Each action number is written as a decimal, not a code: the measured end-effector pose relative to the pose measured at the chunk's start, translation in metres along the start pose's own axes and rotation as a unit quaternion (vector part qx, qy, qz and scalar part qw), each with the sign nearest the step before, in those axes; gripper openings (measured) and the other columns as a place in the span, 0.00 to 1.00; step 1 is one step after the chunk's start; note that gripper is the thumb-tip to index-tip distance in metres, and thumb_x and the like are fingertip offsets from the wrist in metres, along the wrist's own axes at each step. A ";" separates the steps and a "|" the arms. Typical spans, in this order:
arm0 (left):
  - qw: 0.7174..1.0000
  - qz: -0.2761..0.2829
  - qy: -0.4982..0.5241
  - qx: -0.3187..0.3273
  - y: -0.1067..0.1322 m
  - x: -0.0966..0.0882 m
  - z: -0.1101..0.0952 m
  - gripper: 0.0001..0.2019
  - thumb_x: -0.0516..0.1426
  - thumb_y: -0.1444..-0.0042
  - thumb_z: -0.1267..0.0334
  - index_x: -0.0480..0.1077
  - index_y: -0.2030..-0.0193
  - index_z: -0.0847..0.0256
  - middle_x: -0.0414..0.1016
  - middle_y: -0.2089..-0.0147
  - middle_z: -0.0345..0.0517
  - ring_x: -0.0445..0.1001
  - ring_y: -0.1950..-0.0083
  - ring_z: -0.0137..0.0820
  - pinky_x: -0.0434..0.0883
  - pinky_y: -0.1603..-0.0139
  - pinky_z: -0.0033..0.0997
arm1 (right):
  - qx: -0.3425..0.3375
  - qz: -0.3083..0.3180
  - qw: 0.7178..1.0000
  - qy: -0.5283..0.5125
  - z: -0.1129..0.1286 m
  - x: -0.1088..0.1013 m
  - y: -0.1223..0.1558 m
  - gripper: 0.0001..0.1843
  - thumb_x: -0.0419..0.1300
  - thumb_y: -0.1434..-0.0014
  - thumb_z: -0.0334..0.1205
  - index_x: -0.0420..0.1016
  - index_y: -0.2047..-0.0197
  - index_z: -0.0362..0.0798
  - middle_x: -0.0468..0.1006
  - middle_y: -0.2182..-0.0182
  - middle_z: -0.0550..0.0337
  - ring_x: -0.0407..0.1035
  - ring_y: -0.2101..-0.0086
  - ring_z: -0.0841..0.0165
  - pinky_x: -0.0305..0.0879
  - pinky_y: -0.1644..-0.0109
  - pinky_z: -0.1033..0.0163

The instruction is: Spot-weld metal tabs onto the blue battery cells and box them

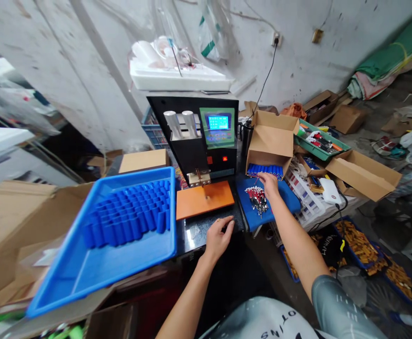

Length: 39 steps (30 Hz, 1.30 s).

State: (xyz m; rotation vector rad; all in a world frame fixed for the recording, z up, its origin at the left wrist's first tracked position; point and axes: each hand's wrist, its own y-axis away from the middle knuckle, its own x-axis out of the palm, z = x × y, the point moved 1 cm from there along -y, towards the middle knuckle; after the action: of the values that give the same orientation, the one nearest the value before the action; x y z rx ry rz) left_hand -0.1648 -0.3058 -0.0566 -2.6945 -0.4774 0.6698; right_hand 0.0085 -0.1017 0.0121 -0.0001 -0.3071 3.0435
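My right hand (268, 185) pinches what looks like a thin red wire lead (256, 180) between thumb and fingertips. Just below it, a pile of short red and black wire leads (257, 200) with white ends lies on a blue mat (243, 188). Behind the hand, a cardboard box (273, 134) holds a row of blue cylindrical cells (264, 170). My left hand (218, 238) rests loosely curled at the dark table edge, its thumb apart and nothing visible in it. In front of it is an orange plate (206, 200) beneath a black machine (188, 153).
A blue tray (121, 261) with many upright blue cells (131, 212) stands at the left. The machine's lit screen (218, 122) faces me. A green tray (319, 141) of leads and a white power bank (330, 190) are to the right. Bins of orange-brown parts (358, 238) sit lower right.
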 end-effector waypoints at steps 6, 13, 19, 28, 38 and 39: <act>0.982 -0.056 0.142 -0.109 -0.014 -0.008 -0.030 0.17 0.58 0.42 0.52 0.76 0.54 0.61 0.81 0.58 0.50 0.79 0.56 0.37 0.74 0.51 0.38 | 0.069 0.095 0.977 -0.177 0.022 0.014 0.039 0.11 0.66 0.54 0.46 0.75 0.71 0.48 0.80 0.67 0.55 0.74 0.57 0.61 0.70 0.49 0.54; 0.946 -0.024 0.266 -0.185 -0.041 -0.018 -0.047 0.19 0.63 0.49 0.50 0.77 0.58 0.65 0.81 0.64 0.51 0.76 0.66 0.31 0.72 0.64 0.29 | 0.129 0.195 0.946 -0.226 0.029 0.056 0.093 0.14 0.69 0.54 0.49 0.74 0.72 0.48 0.79 0.67 0.54 0.74 0.60 0.60 0.71 0.51 0.53; 0.946 -0.053 0.265 -0.179 -0.036 -0.032 -0.046 0.15 0.63 0.49 0.52 0.76 0.65 0.64 0.78 0.70 0.45 0.72 0.70 0.28 0.68 0.65 0.28 | 0.135 0.210 0.944 -0.216 0.031 0.075 0.115 0.17 0.68 0.52 0.53 0.73 0.69 0.48 0.78 0.67 0.54 0.73 0.63 0.63 0.71 0.55 0.56; 0.964 -0.042 0.218 -0.145 -0.032 -0.069 -0.043 0.11 0.59 0.46 0.57 0.71 0.72 0.62 0.73 0.72 0.41 0.70 0.69 0.29 0.66 0.64 0.27 | 0.084 0.380 0.915 -0.104 0.033 0.084 0.131 0.15 0.67 0.49 0.51 0.74 0.70 0.47 0.73 0.76 0.62 0.67 0.73 0.68 0.67 0.65 0.62; 0.984 -0.081 0.077 -0.139 -0.010 -0.098 -0.051 0.09 0.58 0.43 0.58 0.74 0.68 0.62 0.76 0.70 0.43 0.71 0.69 0.30 0.67 0.66 0.28 | 0.020 0.381 0.923 -0.054 0.044 0.098 0.145 0.15 0.66 0.48 0.51 0.74 0.73 0.48 0.71 0.78 0.62 0.64 0.75 0.68 0.61 0.68 0.62; 0.985 -0.089 0.060 -0.134 -0.009 -0.107 -0.046 0.10 0.58 0.43 0.57 0.75 0.64 0.61 0.78 0.67 0.45 0.73 0.68 0.31 0.68 0.65 0.29 | 0.022 0.376 0.925 -0.058 0.043 0.098 0.146 0.15 0.66 0.48 0.52 0.74 0.73 0.48 0.71 0.78 0.62 0.64 0.75 0.68 0.61 0.68 0.62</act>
State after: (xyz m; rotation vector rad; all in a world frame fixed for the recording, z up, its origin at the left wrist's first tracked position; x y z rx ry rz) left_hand -0.2334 -0.3504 0.0271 -2.8713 -0.8174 0.4149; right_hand -0.1015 -0.2445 0.0259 0.0835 -0.2986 3.8252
